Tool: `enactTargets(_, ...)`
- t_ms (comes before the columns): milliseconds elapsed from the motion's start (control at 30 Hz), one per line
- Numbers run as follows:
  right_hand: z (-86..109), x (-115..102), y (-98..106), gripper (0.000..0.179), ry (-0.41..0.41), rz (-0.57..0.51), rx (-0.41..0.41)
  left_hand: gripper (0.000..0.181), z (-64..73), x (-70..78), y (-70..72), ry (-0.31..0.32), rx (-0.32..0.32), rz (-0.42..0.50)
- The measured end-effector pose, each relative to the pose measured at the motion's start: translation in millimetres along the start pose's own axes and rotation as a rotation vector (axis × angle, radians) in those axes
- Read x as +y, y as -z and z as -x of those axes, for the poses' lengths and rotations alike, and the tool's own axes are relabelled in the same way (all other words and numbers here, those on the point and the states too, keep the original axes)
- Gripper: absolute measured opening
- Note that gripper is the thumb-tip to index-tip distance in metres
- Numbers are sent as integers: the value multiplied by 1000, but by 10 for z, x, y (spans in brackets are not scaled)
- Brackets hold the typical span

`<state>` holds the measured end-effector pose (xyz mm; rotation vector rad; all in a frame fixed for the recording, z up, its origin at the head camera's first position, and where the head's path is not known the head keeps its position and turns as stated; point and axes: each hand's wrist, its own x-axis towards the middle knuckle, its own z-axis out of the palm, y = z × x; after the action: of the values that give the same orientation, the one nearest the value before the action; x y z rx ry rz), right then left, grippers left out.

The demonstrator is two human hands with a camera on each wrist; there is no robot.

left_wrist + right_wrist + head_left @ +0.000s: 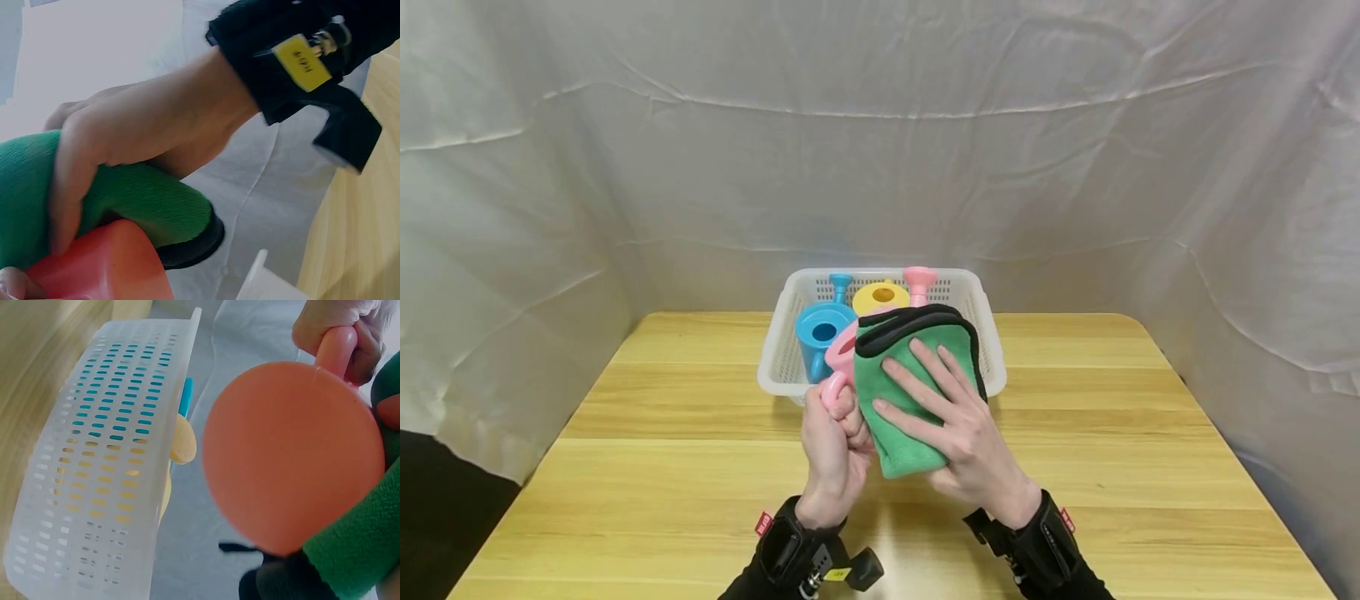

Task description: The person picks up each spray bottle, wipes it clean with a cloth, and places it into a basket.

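My left hand [835, 446] grips the handle of a pink watering can [842, 346], its fingers curled through the loop. The can's rose [920, 279] points away from me, and the right wrist view shows its round bottom [290, 456]. Draped over the can's right side is a folded green cloth [895, 417] with black edging. My right hand [962, 433] holds this cloth against the can, fingers spread over the top. From the left wrist view, the right hand [94, 144] bends around cloth and can. Most of the can's body is hidden by the cloth.
Just beyond the hands stands a white perforated basket [771, 367] on the wooden table [662, 483]. Inside it are a blue watering can [822, 317] and a yellow one [868, 298]. A pale sheet [880, 183] hangs behind and at both sides.
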<state>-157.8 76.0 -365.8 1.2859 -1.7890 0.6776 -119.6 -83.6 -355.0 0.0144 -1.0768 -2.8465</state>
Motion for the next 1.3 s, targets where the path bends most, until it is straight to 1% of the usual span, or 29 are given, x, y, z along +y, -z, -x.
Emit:
enactTargets(67, 6, 11, -5, 68, -2, -27, 5, 42, -8, 26, 23, -33, -39, 13)
enactTargets(133, 10, 23, -16, 70, -16, -72, 32, 40, -18, 45, 42, -55, -85, 32)
enactTargets(267, 14, 44, -52, 71, -96, -233, 156, 40, -26, 57, 62, -101, -162, 37)
enactTargets(367, 19, 44, -69, 73, -182, -354, 246, 42, -24, 43, 57, -155, -217, 8)
enactTargets(433, 25, 33, -65, 75, -235, -410, 279, 44, -24, 28, 47, -204, -249, -22)
enactTargets(500, 26, 19, -50, 74, -274, -458, 295, 46, -29, 7, 42, -267, -288, -65)
enactTargets(533, 25, 11, -41, 71, -287, -482, 299, 47, -34, -6, 41, -307, -310, -95)
enactTargets(600, 19, -10, -20, 63, -304, -535, 306, 49, -42, -33, 45, -379, -329, -167)
enactTargets(700, 9, -60, 14, 56, -349, -613, 336, 51, -47, -81, 58, -486, -331, -301)
enactTargets(767, 3, -103, 35, 56, -400, -665, 371, 52, -47, -112, 68, -565, -323, -401)
enactTargets(833, -6, -143, 51, 60, -458, -700, 418, 53, -53, -145, 84, -671, -330, -504)
enactTargets(867, -19, -153, 55, 60, -475, -714, 437, 54, -57, -163, 95, -734, -334, -559)
enactTargets(900, -27, -163, 56, 59, -499, -740, 468, 55, -62, -181, 105, -804, -336, -618)
enactTargets(967, -46, -177, 60, 57, -541, -758, 521, 57, -78, -208, 124, -950, -347, -737)
enactTargets(1033, -72, -183, 65, 50, -595, -776, 563, 59, -95, -231, 137, -1064, -360, -845)
enactTargets(1067, -91, -184, 69, 50, -602, -794, 575, 60, -98, -238, 142, -1102, -369, -898)
enactTargets(1133, -128, -192, 89, 53, -635, -779, 573, 58, -109, -244, 150, -1160, -414, -985)
enactTargets(1233, -183, -187, 118, 62, -644, -738, 549, 54, -117, -251, 154, -1206, -491, -1093)
enactTargets(1267, -192, -183, 124, 65, -642, -719, 538, 53, -120, -253, 154, -1230, -512, -1131)
enactTargets(1300, -193, -179, 129, 67, -659, -699, 534, 51, -125, -252, 154, -1253, -536, -1157)
